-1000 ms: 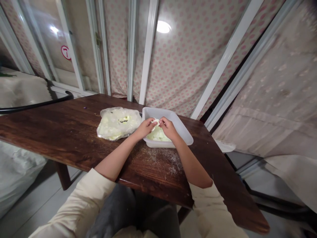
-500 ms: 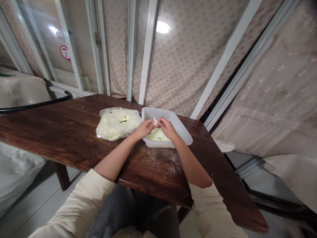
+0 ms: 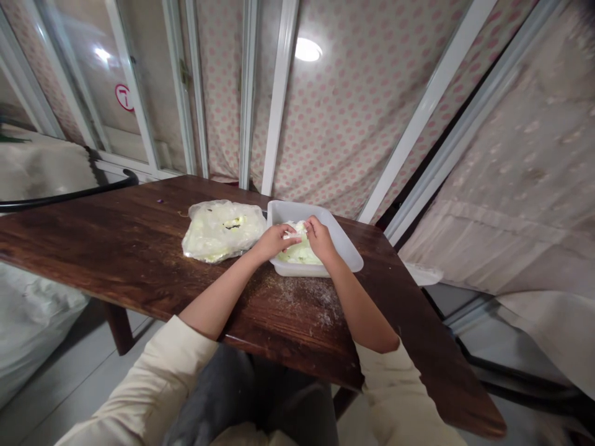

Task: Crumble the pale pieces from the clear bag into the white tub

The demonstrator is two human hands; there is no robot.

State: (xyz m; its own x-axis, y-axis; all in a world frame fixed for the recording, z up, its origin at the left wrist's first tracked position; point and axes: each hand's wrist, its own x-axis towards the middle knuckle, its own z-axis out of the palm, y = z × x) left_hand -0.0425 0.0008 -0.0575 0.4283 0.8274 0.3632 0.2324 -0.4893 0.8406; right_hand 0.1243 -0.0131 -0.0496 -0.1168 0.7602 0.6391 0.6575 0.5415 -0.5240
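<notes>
Over a white plastic tub [image 3: 344,248], my two hands are close together, a small gap between their fingertips. My right hand [image 3: 320,240] pinches a small, lumpy whitish piece [image 3: 300,228] between thumb and fingers; its kind is not clear. The fingers of my left hand [image 3: 275,242] are closed in a pinch, with a small white bit showing between them. Below the hands, pale green and white pieces [image 3: 300,254] lie in the tub. Left of the tub rests a clear plastic bag [image 3: 223,232] with pale yellow-green contents and a torn opening on top.
The dark wooden table [image 3: 139,248] carries pale crumbs [image 3: 307,297] in front of the tub. A black chair rail [image 3: 69,197] is at the left edge. A white sack [image 3: 37,328] stands on the floor at left. Behind the table are framed panes with dotted curtains [image 3: 344,124].
My hands have moved slightly apart from a joined pinch. The whitish piece now shows more, on the right hand's side. The camera view has shifted a little.
</notes>
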